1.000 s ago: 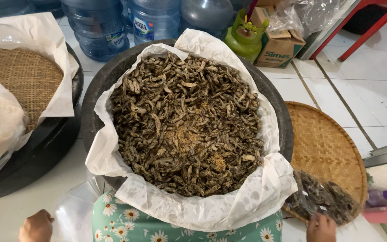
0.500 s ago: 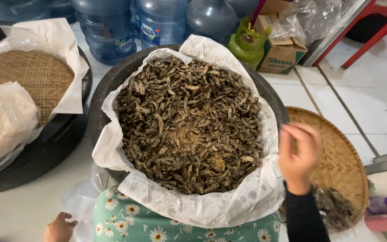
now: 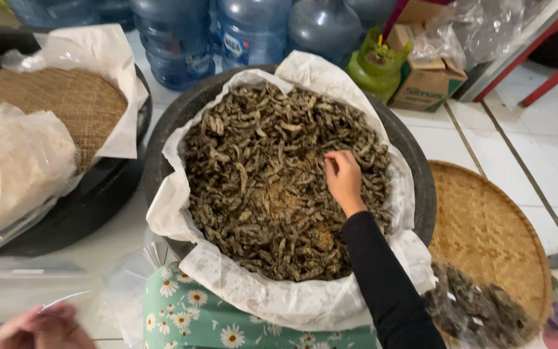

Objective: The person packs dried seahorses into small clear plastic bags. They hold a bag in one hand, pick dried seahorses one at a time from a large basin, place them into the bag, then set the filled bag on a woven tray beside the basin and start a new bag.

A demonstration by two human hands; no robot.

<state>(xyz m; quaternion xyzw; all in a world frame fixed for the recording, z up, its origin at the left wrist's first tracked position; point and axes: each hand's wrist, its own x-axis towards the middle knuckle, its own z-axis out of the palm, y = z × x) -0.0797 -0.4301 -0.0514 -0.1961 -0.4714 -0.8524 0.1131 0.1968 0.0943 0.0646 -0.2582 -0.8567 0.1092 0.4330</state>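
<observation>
At the far left I see a dark basin (image 3: 108,194) holding a round woven tray (image 3: 53,106), with white paper (image 3: 101,55) draped over its far edge and a bulging clear plastic bag (image 3: 14,171) lying across its near side. Down at the near left corner my left hand (image 3: 40,328) shows only in part, blurred, touching a thin clear plastic sheet (image 3: 66,291); I cannot tell whether its fingers are pinched on that sheet or just resting by it.

In the middle stands a big dark tub (image 3: 421,187) lined with white paper (image 3: 259,304) and heaped with dark dried strips (image 3: 259,187). Its near side sits just above a green cloth with white daisies (image 3: 188,320). My right hand (image 3: 343,178), in a black sleeve (image 3: 382,278), is down on the heap right of its middle, fingers curled together into the strips, seemingly gripping a small pinch of them.

Beyond the tub, along the far edge, stand several blue water jugs (image 3: 175,39), then a small green gas canister (image 3: 376,68) and a cardboard box (image 3: 427,81) just beside it.

To the right, a second woven tray (image 3: 485,226) lies on the white tiled floor (image 3: 550,161), partly tucked behind the tub. A clear bag filled with the same dark strips (image 3: 479,310) rests on its near edge. A red metal leg (image 3: 550,68) crosses the far right corner.
</observation>
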